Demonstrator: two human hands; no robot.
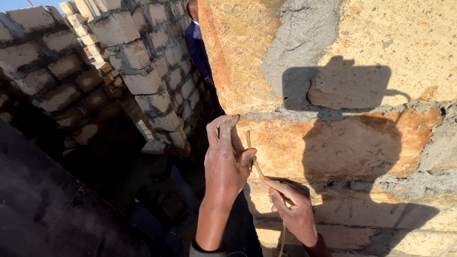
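A thin tan string line (257, 167) is pinched between the fingers of the right hand (294, 209) and pressed by the closed left hand (227, 159) against the corner of the rough orange stone block wall (333, 143), apparently kept taut there for alignment.

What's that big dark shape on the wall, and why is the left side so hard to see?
Head view: hard low sun throws the wearer's shadow onto the stone wall; both hands with the cord are sunlit; the lower left is deep shade; the block wall bows from lens distortion.
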